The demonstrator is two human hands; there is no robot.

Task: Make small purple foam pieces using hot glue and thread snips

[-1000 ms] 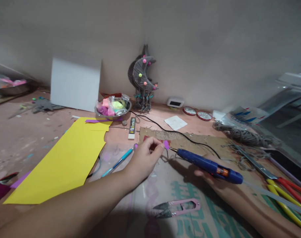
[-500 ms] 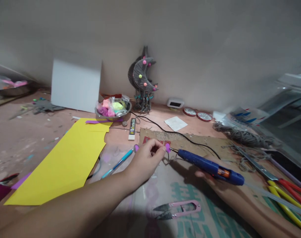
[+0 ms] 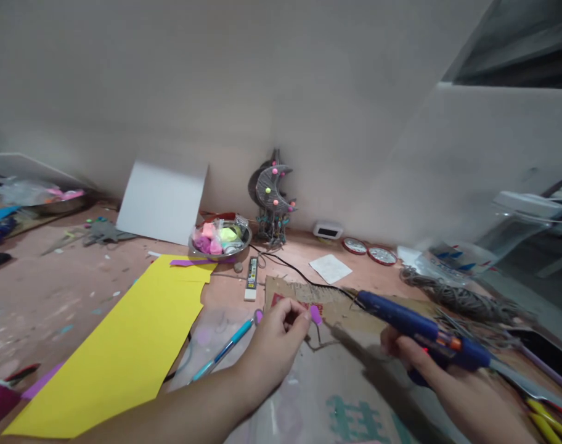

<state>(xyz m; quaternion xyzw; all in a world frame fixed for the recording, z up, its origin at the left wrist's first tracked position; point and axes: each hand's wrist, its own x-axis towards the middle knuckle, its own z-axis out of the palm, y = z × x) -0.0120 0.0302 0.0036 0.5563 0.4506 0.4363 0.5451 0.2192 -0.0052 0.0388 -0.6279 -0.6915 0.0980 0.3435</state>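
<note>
My left hand (image 3: 281,336) is closed in a pinch at the middle of the work area. A small purple paper piece (image 3: 316,314) shows at its fingertips, and a thin grey cord (image 3: 318,342) hangs just below. My right hand (image 3: 440,370) is wrapped round a blue hot glue gun (image 3: 410,322), whose nozzle points left and stands apart from the purple piece. Left of my left hand lies a blue pen (image 3: 223,350), with another purple bit (image 3: 259,316) near its tip. Cardboard (image 3: 285,290) lies beneath and behind the hands.
Yellow paper (image 3: 124,345) covers the left side. Behind are a bowl (image 3: 220,253) of coloured clay, a grey moon ornament (image 3: 272,191) and a white board (image 3: 163,200). A black cable (image 3: 299,271) crosses the table. Grey yarn (image 3: 466,299), scissors (image 3: 546,419) and a phone (image 3: 546,357) lie right.
The glue gun has moved right and away from the purple piece, which its nozzle was at before. My view has tilted up, and the pink thread snips have mostly dropped out of sight.
</note>
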